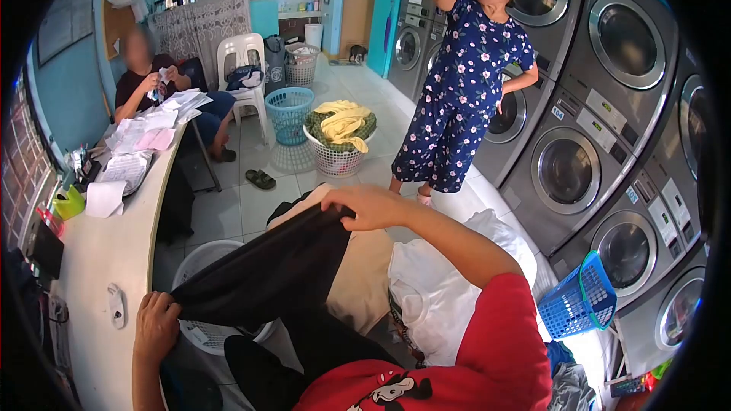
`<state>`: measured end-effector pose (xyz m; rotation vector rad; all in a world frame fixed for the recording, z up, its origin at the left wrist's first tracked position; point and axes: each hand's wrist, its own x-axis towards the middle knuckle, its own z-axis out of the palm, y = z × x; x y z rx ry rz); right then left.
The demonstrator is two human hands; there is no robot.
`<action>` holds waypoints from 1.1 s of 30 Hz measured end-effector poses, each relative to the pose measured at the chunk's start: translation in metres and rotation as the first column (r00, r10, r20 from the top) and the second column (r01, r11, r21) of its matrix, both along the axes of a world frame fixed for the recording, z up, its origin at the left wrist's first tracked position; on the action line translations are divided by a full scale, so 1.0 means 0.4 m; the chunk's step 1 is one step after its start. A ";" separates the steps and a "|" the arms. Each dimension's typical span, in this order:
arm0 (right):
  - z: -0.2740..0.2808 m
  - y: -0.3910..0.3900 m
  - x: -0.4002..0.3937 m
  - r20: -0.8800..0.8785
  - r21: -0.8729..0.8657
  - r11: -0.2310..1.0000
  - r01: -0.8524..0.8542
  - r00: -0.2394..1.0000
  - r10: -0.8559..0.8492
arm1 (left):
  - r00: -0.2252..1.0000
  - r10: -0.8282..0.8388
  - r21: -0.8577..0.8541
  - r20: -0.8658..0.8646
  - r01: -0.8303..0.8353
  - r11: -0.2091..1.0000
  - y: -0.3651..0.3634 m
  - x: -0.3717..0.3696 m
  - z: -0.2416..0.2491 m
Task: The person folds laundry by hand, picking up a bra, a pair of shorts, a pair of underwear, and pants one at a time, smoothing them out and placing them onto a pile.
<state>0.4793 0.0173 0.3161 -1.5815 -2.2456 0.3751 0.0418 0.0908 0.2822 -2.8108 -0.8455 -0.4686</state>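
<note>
Black garment stretched between left hand and right hand, both clamped on its edges, above the white laundry basket. Risk: loose grip, cloth slipping down to the floor beside the worktop.

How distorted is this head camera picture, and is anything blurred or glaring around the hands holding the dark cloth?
Head view: strong fisheye bend, black vignette at the corners; washing machines curve. Left hand, right hand and the dark garment look sharp; even daylight, mild glare on the floor tiles.
</note>
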 end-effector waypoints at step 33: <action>0.078 0.016 0.085 -0.950 0.154 0.982 -0.110 0.255 0.178 | 0.543 0.134 -0.406 0.829 0.420 0.812 -0.010 -0.051 0.084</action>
